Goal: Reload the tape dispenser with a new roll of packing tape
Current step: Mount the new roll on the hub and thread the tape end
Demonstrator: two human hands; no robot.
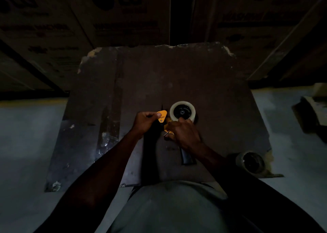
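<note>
A yellow and black tape dispenser (161, 116) lies on a dark worn board (203, 77). A pale roll of packing tape (182, 111) sits on its hub at the far end, and its black handle (187, 157) points toward me. My left hand (144, 123) pinches the yellow front plate of the dispenser between thumb and fingers. My right hand (184, 133) is closed over the dispenser's middle, just below the roll, with fingertips touching the roll's near edge. A second tape roll (252, 163) lies at the board's near right corner.
The scene is very dim. Large printed cardboard boxes (123, 11) stand stacked behind the board. Pale floor (26, 126) shows on both sides. An indistinct object (313, 112) lies on the floor at the far right. My torso fills the bottom of the view.
</note>
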